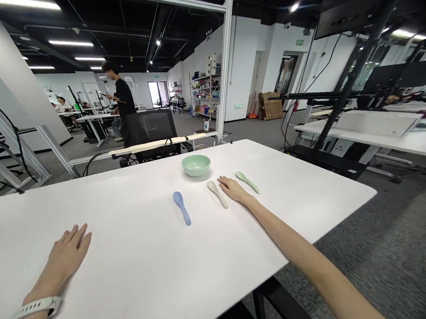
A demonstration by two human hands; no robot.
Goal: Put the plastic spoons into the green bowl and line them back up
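Observation:
My left hand point(69, 248) lies flat on the left side of the white table point(134, 279), fingers spread and nothing in it. A pale watch band circles that wrist. My right hand point(233, 188) reaches far across the table, palm down with fingers stretched out, between a beige spoon point(217, 194) on its left and a light green spoon point(248, 182) on its right. It holds neither of them. Farther left a blue spoon point(182, 208) rests on the tabletop. Just beyond the spoons stands a light green bowl point(196, 165), upright; its inside bottom is partly hidden by the near rim.
Behind the table's far edge are a metal frame post point(224, 65) and a black mesh chair point(151, 127). A person in dark clothes point(123, 100) stands in the background. At the right are another white desk point(369, 132) and black monitor stands.

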